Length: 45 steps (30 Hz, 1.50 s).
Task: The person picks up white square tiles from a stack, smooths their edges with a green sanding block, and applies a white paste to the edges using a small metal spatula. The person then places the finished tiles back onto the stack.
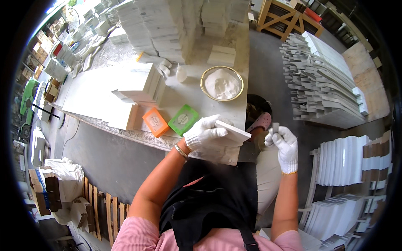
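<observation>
My left hand (205,133), in a white knit glove, grips one end of a white marble tile (233,133) and keeps it tilted over the table's near right corner. My right hand (285,144), also gloved, is raised to the right of the tile, apart from it. Pinched between its thumb and fingers is a small grey block (275,127); its exact kind is unclear. Just beyond my left hand lie a green box (183,119) and an orange box (155,122). A gold-rimmed bowl (202,88) of white powder (220,83) stands farther back.
On the dusty table (188,94) are a tile stack (144,85), a small white bottle (181,74) and tall marble stacks (155,27). Stacked slabs (322,83) stand across the floor at right, with racked white pieces (341,161) nearer. A wooden pallet (109,215) lies lower left.
</observation>
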Each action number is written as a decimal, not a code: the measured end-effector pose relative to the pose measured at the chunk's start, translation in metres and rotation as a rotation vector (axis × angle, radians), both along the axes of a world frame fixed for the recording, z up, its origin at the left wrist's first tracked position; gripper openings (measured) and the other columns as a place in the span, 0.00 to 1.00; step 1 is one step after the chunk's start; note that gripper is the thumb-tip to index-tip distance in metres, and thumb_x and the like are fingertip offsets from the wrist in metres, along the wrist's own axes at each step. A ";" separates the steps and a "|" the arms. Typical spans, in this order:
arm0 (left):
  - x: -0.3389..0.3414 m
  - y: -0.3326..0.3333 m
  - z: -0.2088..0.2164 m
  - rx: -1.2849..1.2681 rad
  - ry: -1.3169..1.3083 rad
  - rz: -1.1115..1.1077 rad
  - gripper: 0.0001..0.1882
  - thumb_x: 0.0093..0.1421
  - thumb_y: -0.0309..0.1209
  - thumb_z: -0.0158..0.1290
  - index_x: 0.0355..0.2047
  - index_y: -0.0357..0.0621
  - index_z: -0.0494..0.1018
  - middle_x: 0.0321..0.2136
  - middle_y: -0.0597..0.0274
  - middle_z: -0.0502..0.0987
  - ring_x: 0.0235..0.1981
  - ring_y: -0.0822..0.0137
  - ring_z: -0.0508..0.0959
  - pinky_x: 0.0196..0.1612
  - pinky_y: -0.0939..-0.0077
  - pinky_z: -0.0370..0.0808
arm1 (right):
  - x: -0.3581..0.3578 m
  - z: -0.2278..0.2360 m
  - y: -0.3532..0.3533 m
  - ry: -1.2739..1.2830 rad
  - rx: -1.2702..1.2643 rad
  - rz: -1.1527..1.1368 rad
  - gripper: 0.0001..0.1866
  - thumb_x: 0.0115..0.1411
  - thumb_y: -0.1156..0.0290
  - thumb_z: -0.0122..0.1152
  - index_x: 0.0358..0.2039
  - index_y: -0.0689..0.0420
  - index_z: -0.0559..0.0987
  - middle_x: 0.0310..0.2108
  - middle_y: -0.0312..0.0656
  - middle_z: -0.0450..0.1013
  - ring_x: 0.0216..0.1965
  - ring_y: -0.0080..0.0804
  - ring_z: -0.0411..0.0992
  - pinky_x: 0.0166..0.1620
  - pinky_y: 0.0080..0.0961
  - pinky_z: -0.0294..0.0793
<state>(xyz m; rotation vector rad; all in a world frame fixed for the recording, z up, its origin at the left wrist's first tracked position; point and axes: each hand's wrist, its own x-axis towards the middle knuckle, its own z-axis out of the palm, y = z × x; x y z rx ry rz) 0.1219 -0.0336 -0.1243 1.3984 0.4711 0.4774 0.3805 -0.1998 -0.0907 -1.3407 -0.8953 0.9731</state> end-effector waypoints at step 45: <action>0.006 -0.003 -0.004 -0.232 -0.073 0.096 0.22 0.63 0.39 0.60 0.52 0.37 0.74 0.44 0.64 0.79 0.44 0.73 0.76 0.51 0.74 0.73 | 0.028 0.041 0.060 -0.288 -0.287 0.145 0.18 0.66 0.73 0.56 0.56 0.62 0.75 0.38 0.39 0.77 0.34 0.19 0.74 0.37 0.17 0.74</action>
